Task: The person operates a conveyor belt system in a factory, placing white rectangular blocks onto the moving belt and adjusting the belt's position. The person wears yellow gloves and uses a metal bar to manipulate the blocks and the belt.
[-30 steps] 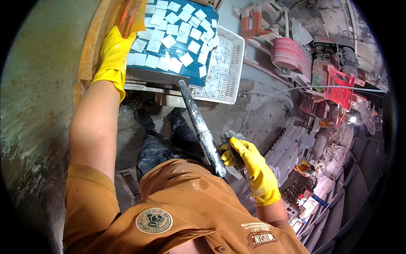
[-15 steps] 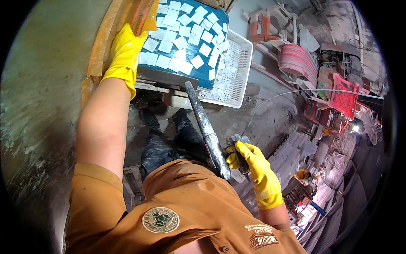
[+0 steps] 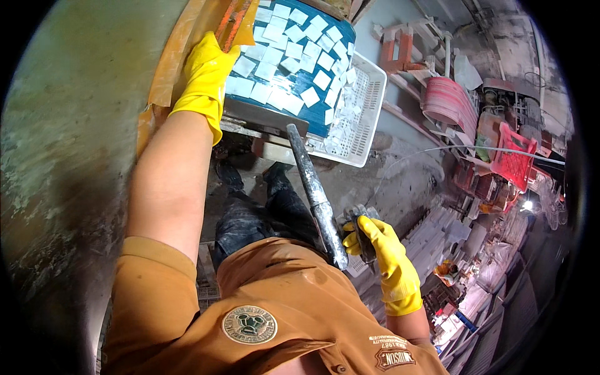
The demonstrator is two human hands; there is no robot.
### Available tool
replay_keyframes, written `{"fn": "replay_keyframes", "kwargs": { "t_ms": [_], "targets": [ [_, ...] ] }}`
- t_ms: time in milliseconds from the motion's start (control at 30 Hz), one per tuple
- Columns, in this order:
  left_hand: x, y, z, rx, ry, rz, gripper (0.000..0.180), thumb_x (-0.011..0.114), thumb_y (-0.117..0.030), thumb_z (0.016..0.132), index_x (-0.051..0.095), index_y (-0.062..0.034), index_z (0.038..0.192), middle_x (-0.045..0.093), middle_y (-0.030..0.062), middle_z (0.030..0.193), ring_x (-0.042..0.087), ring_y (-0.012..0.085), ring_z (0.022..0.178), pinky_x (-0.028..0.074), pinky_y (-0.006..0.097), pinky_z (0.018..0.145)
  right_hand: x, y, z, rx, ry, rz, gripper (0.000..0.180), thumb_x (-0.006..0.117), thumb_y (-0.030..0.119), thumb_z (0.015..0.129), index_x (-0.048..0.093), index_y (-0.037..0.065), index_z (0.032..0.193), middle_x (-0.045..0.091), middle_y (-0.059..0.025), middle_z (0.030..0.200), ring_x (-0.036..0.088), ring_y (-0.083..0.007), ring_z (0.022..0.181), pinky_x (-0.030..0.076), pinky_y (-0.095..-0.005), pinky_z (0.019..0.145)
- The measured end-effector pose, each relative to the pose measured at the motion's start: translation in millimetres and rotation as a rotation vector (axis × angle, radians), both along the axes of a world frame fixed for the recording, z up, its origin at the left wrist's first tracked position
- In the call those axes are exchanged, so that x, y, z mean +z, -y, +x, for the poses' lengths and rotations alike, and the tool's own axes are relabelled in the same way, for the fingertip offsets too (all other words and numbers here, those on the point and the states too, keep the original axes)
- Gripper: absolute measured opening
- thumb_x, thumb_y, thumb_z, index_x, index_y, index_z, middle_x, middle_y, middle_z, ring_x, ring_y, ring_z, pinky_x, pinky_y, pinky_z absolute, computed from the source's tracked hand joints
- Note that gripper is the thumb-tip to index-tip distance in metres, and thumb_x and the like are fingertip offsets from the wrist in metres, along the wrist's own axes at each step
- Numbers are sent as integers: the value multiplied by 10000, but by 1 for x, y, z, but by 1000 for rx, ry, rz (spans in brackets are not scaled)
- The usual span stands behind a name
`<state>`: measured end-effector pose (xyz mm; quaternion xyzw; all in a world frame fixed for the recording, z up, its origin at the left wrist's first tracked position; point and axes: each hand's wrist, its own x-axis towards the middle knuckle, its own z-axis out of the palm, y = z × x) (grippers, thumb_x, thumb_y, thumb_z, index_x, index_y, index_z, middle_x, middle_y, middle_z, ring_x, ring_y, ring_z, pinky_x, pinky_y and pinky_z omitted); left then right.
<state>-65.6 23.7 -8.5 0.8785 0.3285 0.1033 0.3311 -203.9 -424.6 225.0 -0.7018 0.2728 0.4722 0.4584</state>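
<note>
left hand (image 3: 206,75) in a yellow glove lies flat, fingers together, on the edge of the blue tray (image 3: 306,103) of white tiles (image 3: 294,50), while the right hand (image 3: 375,247) has its fingers clamped round a small dark grey piece (image 3: 362,219) just beside the grey metal bar (image 3: 315,194).

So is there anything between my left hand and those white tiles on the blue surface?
Nothing visible. The left hand in its yellow glove rests at the left edge of the blue surface, right beside the nearest white tiles. The grey metal bar lies lower down, and the right hand grips a dark tool well away.
</note>
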Motion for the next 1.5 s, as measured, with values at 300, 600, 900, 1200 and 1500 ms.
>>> {"fn": "replay_keyframes", "kwargs": {
  "t_ms": [300,600,900,1200,1500],
  "targets": [
    [1,5,0,42,-14,77,668,776,-497,817,605,-54,1287,694,227,1219,669,410,1135,522,482,971,1,-5,3,41,17,0,467,625,396,1021,691,-57,1117,740,-142,894,697,-213,754,577,-324,747],
    [-3,11,4,41,7,82,673,777,-485,801,607,-53,1289,700,230,1207,667,421,1129,525,487,961,-1,-2,7,52,22,-19,471,626,400,1021,688,-57,1116,745,-147,894,700,-215,756,578,-329,745],
    [5,12,5,13,-60,-32,683,777,-414,862,565,-27,1384,657,214,1340,625,395,1243,486,453,1046,-2,-1,9,22,10,-17,469,645,400,1015,698,-49,1138,742,-136,899,701,-206,755,579,-326,742],
    [19,15,4,19,-109,-80,658,761,-415,885,564,-47,1394,626,212,1384,590,401,1288,462,458,1074,0,2,9,-15,-19,4,498,667,434,1003,689,-39,1157,738,-127,922,695,-172,775,571,-294,758],
    [19,13,5,19,-126,24,783,753,-461,864,507,1,1447,592,253,1413,574,401,1314,448,466,1092,-1,5,6,-29,-21,36,466,659,418,1007,694,-30,1134,743,-111,911,684,-154,765,550,-286,750]
  ]
}}
